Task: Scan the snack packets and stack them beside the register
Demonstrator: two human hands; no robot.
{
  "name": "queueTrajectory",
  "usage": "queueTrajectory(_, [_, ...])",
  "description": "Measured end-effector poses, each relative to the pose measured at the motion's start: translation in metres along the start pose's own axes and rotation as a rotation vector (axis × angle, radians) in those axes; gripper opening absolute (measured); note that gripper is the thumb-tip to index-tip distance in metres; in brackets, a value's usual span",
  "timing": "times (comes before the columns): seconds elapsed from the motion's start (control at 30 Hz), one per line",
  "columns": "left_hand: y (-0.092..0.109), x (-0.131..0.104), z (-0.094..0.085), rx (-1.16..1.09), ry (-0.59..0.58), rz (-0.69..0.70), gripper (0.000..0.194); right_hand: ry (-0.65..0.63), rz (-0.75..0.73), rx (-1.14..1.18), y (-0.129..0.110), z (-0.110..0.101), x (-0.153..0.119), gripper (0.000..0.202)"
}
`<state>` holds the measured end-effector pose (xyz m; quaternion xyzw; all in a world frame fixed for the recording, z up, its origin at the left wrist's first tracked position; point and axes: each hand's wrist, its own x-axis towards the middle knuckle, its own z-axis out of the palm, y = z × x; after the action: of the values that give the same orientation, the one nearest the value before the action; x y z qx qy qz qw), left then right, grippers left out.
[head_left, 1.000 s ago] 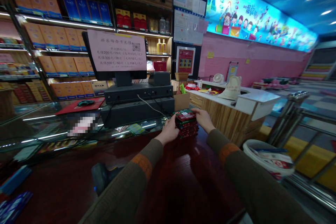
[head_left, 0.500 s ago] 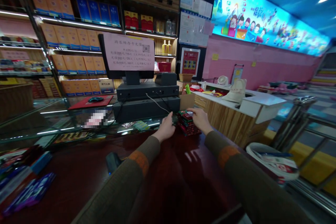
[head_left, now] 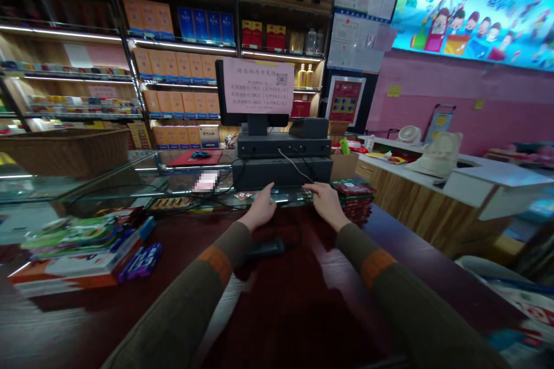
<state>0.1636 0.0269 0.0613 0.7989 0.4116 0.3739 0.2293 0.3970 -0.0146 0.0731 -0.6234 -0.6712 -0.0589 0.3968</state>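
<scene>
While both hands point(head_left: 260, 207) extend empty fingers point(head_left: 310, 187), packets point(head_left: 358, 202) stand beside the right hand point(head_left: 328, 204), a scanner point(head_left: 267, 249) near the left.

Packet stack point(head_left: 357, 206): dark red and green, a white patch on top
Sleeves point(head_left: 376, 268): olive-brown, each with an orange band
Table point(head_left: 277, 311): deep reddish brown
Small packets point(head_left: 142, 261): purple and blue
Flat carton point(head_left: 71, 274): orange and white
Paper sign point(head_left: 258, 87): pale pink, dark print
Mouse mat point(head_left: 182, 158): red
Wall point(head_left: 419, 92): pink
Lit panel point(head_left: 511, 6): bright blue, multicoloured cartoon figures
</scene>
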Motion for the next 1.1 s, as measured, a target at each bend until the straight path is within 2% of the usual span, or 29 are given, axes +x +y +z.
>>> queueTrajectory(0.27, [-0.049,-0.042,-0.05,0.133,0.104,-0.059,0.073,-0.124,-0.056,0.032,-0.059,0.046,-0.012,0.048])
queueTrajectory(0.53, [-0.087,-0.087,-0.097,0.228,0.17,-0.144,0.071,-0.246,-0.119,0.101,-0.116,0.077,-0.027,0.047])
queueTrajectory(0.67, [-0.098,-0.109,-0.118,0.311,0.177,-0.17,0.069,-0.287,-0.173,0.154,-0.143,0.09,-0.031,0.048])
queueTrajectory(0.8, [-0.102,-0.132,-0.133,0.505,0.181,-0.17,0.064,-0.325,-0.217,0.197,-0.162,0.103,-0.034,0.046])
queueTrajectory(1.1, [-0.113,-0.187,-0.155,0.89,0.195,-0.209,0.051,-0.351,-0.242,0.213,-0.176,0.119,-0.034,0.046])
